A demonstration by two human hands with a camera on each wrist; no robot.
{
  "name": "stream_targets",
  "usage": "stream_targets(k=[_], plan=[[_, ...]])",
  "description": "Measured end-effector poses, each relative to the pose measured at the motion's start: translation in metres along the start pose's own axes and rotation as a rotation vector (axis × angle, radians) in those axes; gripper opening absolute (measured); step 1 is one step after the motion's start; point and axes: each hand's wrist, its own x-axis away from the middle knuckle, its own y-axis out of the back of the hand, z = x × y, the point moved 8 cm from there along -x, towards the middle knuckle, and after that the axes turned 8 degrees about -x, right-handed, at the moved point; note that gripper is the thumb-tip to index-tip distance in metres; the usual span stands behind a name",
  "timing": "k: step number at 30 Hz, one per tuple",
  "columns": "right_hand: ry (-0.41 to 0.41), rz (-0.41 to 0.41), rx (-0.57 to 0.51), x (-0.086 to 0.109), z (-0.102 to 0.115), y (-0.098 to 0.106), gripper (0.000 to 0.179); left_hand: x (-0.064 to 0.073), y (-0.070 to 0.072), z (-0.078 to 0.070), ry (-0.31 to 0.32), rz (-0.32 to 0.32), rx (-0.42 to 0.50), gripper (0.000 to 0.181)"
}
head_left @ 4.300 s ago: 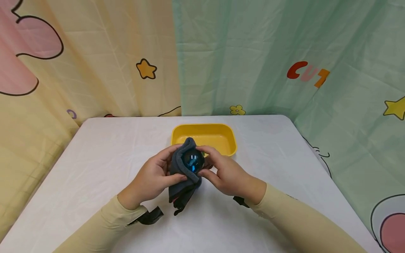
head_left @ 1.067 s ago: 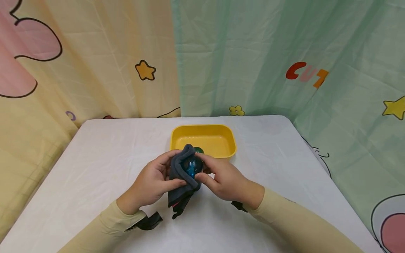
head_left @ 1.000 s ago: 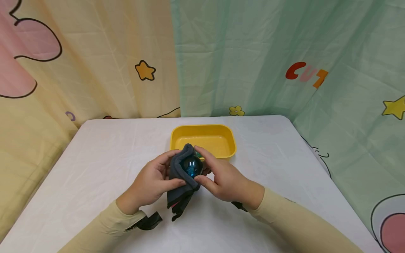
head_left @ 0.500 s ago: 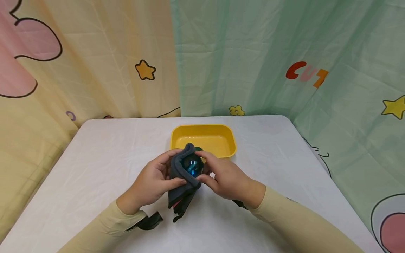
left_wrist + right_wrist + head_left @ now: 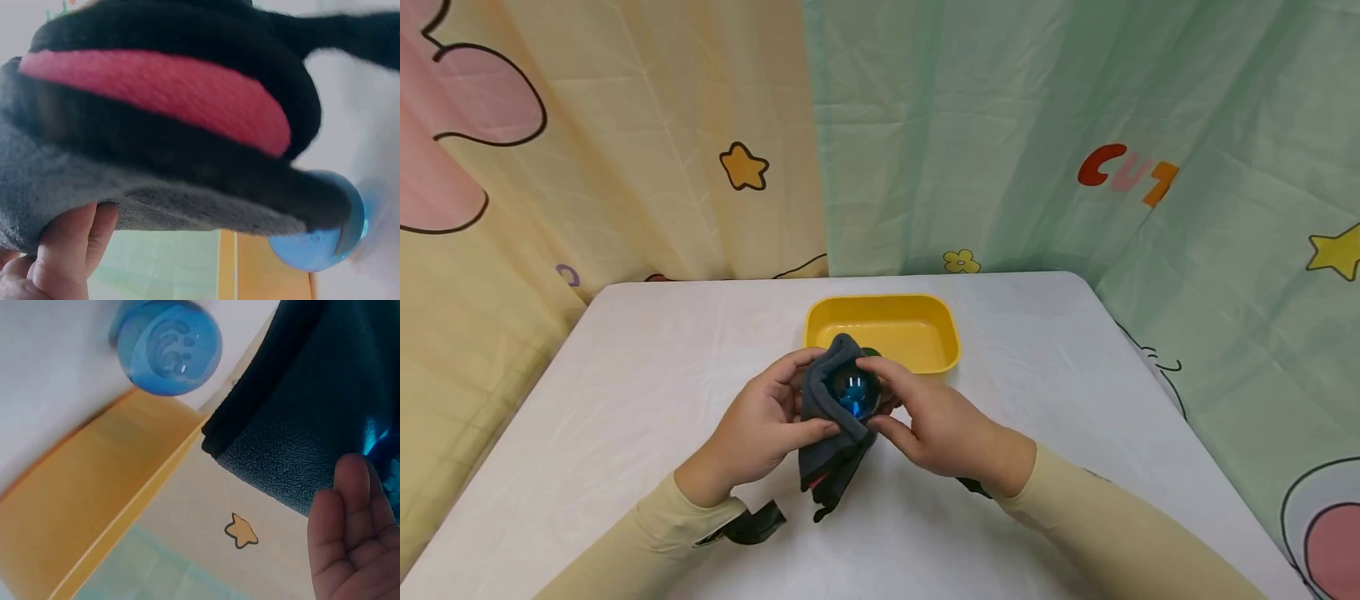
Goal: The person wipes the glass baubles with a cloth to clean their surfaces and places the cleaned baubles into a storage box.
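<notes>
In the head view my left hand point(image 5: 756, 433) grips a folded grey-blue cloth point(image 5: 831, 446), its thumb lying over the front fold. A shiny, see-through dark blue ball point(image 5: 856, 393) sits in the cloth's fold. My right hand point(image 5: 943, 421) holds the ball's right side between thumb and fingers. The left wrist view shows the cloth's black edging point(image 5: 206, 178) and a pink layer point(image 5: 169, 90) between its folds, with fingers point(image 5: 65, 256) of the left hand at its grey side. From the right wrist, fingertips point(image 5: 351, 478) meet the cloth beside a strip of blue.
A yellow tray point(image 5: 917, 367) stands beyond the hands on the white table point(image 5: 662, 358). Close to the tray is another round, see-through blue thing point(image 5: 169, 350), mostly hidden behind the held ball in the head view. Printed curtains point(image 5: 962, 142) hang behind the table.
Both hands, the cloth and the ball sit slightly nearer the body than four seconds ago. Over the last second the right fingers have shifted a little on the ball; both grips stay.
</notes>
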Motion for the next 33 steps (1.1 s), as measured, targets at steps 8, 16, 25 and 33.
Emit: stream_targets(k=[8,16,25,33], plan=[[-0.031,0.000,0.161,0.001,0.001,0.003,0.067,0.000,-0.004,-0.002,0.021,0.011,-0.024,0.072],[-0.128,-0.051,-0.128,0.002,-0.009,0.000,0.042,0.000,-0.006,-0.001,0.047,0.004,-0.039,0.073],[-0.019,-0.019,-0.008,0.002,0.000,-0.004,0.076,0.000,-0.002,-0.002,0.041,-0.022,-0.006,0.074],[-0.012,-0.025,0.102,0.003,0.001,0.000,0.066,0.001,-0.006,-0.005,0.042,0.009,0.005,0.072]])
